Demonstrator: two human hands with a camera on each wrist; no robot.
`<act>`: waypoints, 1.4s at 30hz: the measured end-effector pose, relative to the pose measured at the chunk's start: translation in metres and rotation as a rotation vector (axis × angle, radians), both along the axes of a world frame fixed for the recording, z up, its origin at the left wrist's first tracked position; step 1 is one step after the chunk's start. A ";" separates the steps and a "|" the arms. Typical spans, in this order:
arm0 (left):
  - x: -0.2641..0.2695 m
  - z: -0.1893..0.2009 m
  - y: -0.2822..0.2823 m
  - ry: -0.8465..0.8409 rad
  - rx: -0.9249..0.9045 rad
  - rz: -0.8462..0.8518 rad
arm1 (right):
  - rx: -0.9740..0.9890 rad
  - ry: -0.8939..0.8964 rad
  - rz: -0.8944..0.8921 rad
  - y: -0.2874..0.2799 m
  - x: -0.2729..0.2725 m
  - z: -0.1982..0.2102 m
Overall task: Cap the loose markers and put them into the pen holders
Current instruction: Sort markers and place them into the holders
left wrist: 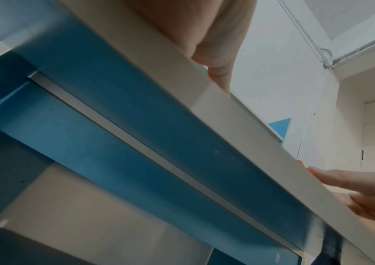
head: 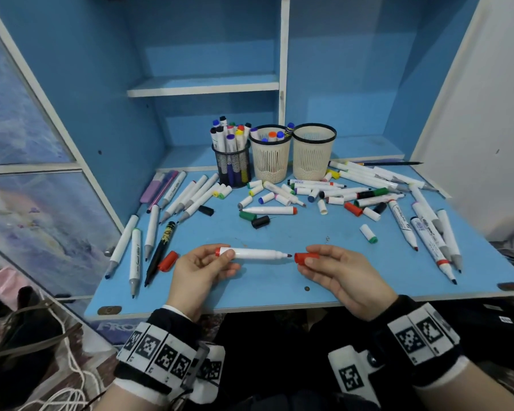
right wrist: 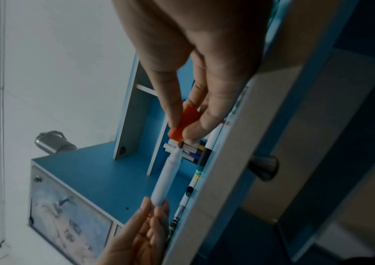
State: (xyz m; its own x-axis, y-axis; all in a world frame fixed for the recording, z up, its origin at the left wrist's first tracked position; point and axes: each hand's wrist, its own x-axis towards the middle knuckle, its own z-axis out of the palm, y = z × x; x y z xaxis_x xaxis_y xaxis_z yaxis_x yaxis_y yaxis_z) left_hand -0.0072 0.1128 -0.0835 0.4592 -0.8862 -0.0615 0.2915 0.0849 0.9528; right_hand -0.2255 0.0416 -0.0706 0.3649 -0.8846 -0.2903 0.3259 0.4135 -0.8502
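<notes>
Blue desk (head: 279,280) strewn with markers (head: 267,210), caps (head: 368,233), holders (head: 270,154).

I'm seeing a home, likely a child's room: a blue table (head: 279,289) with shelves (head: 202,84), strewn with markers (head: 267,210).

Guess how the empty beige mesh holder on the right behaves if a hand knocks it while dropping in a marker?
The right beige holder looks like thin perforated plastic and shows nothing inside, so it is probably light and would slide or tip easily. It is taller than wide, which adds to the tipping risk. The beige holder beside it stands very close and might stop a leftward fall.
</notes>
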 end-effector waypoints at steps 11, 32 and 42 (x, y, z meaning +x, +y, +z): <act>0.002 -0.001 0.002 0.000 0.023 -0.077 | -0.087 0.039 -0.062 0.001 0.005 -0.007; 0.001 0.002 0.008 -0.266 0.132 -0.289 | -0.278 0.242 0.119 0.008 0.002 -0.010; -0.008 0.002 0.006 -0.368 0.157 -0.266 | -0.349 0.306 0.053 0.014 0.008 -0.015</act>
State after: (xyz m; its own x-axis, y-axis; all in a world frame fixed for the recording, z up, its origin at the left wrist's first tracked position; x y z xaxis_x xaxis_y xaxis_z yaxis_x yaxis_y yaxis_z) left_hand -0.0156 0.1190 -0.0817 0.2344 -0.9689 -0.0797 -0.0749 -0.0997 0.9922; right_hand -0.2178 0.0556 -0.0857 0.3562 -0.9310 -0.0796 0.0244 0.0945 -0.9952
